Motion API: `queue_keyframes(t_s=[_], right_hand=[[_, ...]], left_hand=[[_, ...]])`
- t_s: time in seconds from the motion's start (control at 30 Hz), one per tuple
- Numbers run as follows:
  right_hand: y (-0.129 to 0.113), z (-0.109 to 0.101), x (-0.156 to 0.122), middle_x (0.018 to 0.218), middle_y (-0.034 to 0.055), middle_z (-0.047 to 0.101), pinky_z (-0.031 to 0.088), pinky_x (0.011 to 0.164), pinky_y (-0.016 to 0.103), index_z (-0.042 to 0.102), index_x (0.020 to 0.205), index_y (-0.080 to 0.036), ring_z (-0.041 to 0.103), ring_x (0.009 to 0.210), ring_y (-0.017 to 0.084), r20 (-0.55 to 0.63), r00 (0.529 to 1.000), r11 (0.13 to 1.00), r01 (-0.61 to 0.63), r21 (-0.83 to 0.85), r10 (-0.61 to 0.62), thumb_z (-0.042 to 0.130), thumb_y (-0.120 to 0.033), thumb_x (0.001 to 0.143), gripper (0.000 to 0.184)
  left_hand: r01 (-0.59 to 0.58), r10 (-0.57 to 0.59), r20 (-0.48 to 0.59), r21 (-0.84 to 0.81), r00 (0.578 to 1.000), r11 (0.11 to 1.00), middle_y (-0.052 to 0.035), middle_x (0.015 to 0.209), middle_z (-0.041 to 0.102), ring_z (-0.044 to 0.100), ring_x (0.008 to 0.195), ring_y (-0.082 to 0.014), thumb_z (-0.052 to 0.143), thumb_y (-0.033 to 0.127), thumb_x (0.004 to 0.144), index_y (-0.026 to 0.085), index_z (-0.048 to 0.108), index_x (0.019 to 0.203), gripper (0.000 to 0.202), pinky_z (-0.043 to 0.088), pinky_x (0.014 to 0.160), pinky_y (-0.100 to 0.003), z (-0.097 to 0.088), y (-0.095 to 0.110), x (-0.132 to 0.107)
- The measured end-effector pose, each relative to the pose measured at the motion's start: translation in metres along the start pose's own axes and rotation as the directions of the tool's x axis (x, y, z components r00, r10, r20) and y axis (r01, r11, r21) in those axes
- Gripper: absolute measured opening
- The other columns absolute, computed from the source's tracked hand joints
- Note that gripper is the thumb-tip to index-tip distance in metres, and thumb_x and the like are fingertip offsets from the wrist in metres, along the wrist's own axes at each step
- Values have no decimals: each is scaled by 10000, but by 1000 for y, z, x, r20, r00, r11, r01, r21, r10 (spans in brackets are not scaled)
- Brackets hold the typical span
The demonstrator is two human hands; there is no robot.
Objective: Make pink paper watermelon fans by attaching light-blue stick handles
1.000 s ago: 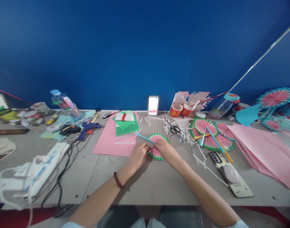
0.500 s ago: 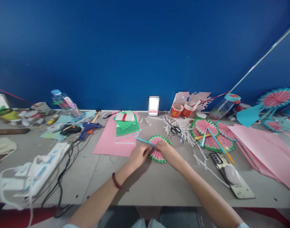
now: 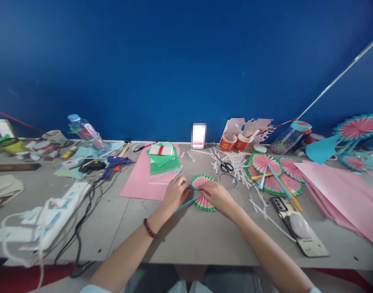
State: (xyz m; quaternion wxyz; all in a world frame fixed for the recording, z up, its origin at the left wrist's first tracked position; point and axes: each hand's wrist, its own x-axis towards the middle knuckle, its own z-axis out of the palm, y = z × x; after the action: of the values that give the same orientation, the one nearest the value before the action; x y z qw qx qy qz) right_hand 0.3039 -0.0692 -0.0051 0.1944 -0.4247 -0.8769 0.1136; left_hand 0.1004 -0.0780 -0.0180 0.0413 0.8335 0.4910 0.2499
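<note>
A small pleated paper fan (image 3: 202, 185), pink with a green rim, lies on the grey table (image 3: 186, 236) in front of me. My left hand (image 3: 175, 193) is closed on the fan's left side, where two thin blue sticks (image 3: 186, 201) spread out from its centre. My right hand (image 3: 215, 194) pinches the fan's middle from the right. A dark red bead bracelet sits on my left wrist.
Pink sheet with a stack of green paper (image 3: 163, 160) lies behind the hands. Scissors (image 3: 224, 166), white paper strips, a tape ring (image 3: 227, 180) and red cups (image 3: 233, 141) are to the right, then finished fans (image 3: 273, 173), a phone (image 3: 299, 226), large pink sheets. Power strip (image 3: 52, 211), cables, glue gun (image 3: 113, 165) left.
The fan has folded open further: one blue stick swung down to the lower left under my left hand while the other stays at the fan's centre. Both hands shifted slightly right.
</note>
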Motion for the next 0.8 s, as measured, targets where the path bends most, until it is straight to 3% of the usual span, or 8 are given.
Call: queue_keyframes(t_s=[0.1, 0.3, 0.53, 0.8], right_hand=[[-1, 3, 1, 890, 49, 664, 438, 766, 266, 667, 917, -190, 598, 869, 170, -10, 999, 998, -42, -52, 41, 506, -129, 852, 184], [-3, 1, 3, 883, 51, 650, 421, 776, 271, 657, 852, -190, 591, 867, 170, -5, 1000, 992, -1, -122, 1, 529, -137, 860, 139], [-6, 2, 5, 867, 66, 662, 400, 778, 301, 645, 831, -173, 583, 884, 205, 25, 1000, 973, 0, -230, 6, 571, -162, 844, 75], [-8, 7, 10, 852, 78, 654, 393, 785, 293, 652, 819, -158, 563, 876, 201, 51, 999, 966, 2, -258, 12, 533, -131, 848, 125]], left_hand=[[2, -2, 17, 10, 1000, 1000, -44, 920, 555, 498, 914, -203, 556, 160, 820, 205, 617, 860, 86, 402, 754, -334, -1, 4, 1], [13, -11, 53, -23, 999, 1000, -32, 807, 562, 516, 822, -188, 513, 135, 827, 183, 570, 767, 95, 399, 713, -316, 0, 11, 3], [33, -28, 64, -83, 998, 996, -30, 788, 581, 532, 803, -183, 542, 118, 791, 176, 589, 803, 76, 406, 715, -301, 8, 12, 2], [-1, 6, 62, -80, 998, 997, -38, 793, 590, 530, 806, -180, 537, 163, 842, 189, 639, 803, 112, 407, 708, -305, 3, 16, 4]])
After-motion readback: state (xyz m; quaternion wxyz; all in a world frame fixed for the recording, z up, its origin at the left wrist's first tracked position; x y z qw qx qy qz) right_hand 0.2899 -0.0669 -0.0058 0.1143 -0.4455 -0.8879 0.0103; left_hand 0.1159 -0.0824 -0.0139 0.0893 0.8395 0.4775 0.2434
